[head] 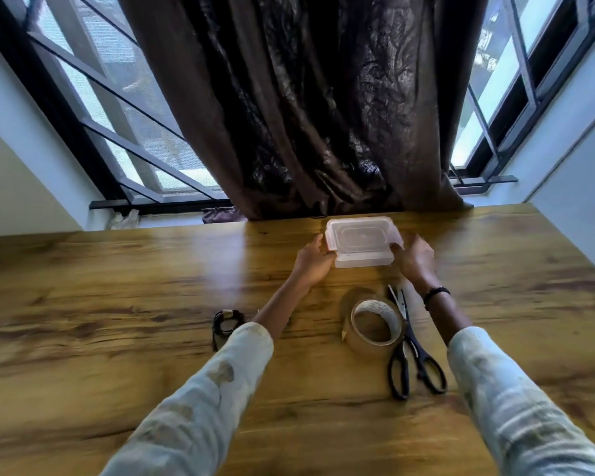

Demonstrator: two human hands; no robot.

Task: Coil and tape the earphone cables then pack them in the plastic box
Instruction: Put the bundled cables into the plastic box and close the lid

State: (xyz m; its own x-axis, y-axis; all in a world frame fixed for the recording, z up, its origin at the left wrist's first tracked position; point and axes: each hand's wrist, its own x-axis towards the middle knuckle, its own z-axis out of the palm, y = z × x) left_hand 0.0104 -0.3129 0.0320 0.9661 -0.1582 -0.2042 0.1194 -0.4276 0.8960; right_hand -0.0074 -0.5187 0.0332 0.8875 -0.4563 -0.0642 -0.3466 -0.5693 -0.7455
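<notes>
Plastic box [362, 247], lidded, at far bench edge beyond tape roll [374, 326], clamped between left hand [312, 261] and right hand [415, 259]; coiled earphone cable [224, 325] left of roll; advise drawing box closer, level, before unlidding.

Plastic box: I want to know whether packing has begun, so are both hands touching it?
Touching. The head view shows the left hand holding the plastic box at its left end and the right hand at its right end, fingers curled onto its edges.

A wooden worktop [117, 276] is seen below a window [124, 108] with dark bars, which is partly covered by a brown curtain [323, 97]. White walls [581, 149] are seen at both sides.
</notes>
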